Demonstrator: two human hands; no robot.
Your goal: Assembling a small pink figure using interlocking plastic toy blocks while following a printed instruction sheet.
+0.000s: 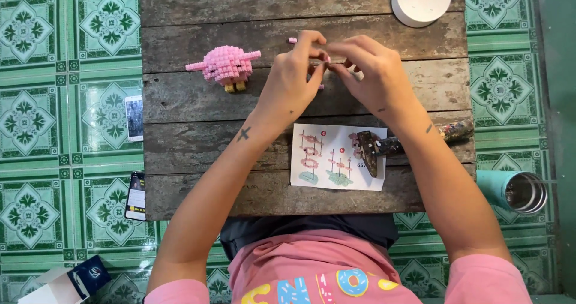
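We note our left hand (pixel 292 76) and right hand (pixel 367 71) meeting fingertip to fingertip over the wooden table (pixel 198 130), apparently pinching small pink bricks (pixel 292 40), right of the pink block figure (pixel 227 66), above the instruction sheet (pixel 337 157).

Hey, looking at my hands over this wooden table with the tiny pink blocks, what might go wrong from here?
1. The left hand and right hand pinch tiny pink pieces above the plank table; a dropped piece could slip into the gaps between planks.
2. The pink block figure stands close to the left forearm; a sweep might knock it over.
3. The instruction sheet hangs near the table's front edge and may slide off.
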